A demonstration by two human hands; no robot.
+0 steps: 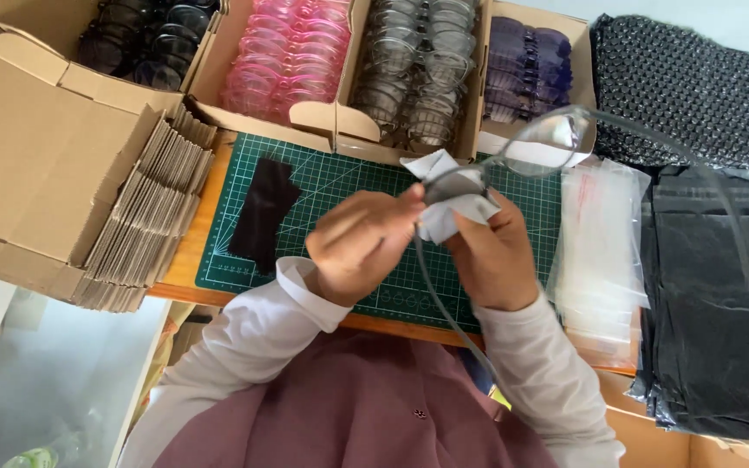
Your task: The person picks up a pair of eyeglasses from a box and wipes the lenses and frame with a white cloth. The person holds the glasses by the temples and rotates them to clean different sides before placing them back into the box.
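Observation:
My left hand (pixel 364 244) grips a pair of clear grey-framed glasses (pixel 556 137) by the near lens and frame. One arm of the glasses trails down toward my body, the other reaches right over the black bags. My right hand (pixel 494 258) pinches a small pale grey cleaning cloth (pixel 444 204) around the near lens. Both hands hover above a green cutting mat (pixel 340 178).
Cardboard trays at the back hold black (pixel 145 39), pink (pixel 288 56), clear grey (pixel 418 69) and purple glasses (pixel 526 69). A black cloth piece (pixel 262 212) lies on the mat. Flat cardboard boxes (pixel 132 225) stack left. Clear bags (pixel 600 251), black bags (pixel 717 295) and bubble wrap (pixel 695 91) lie right.

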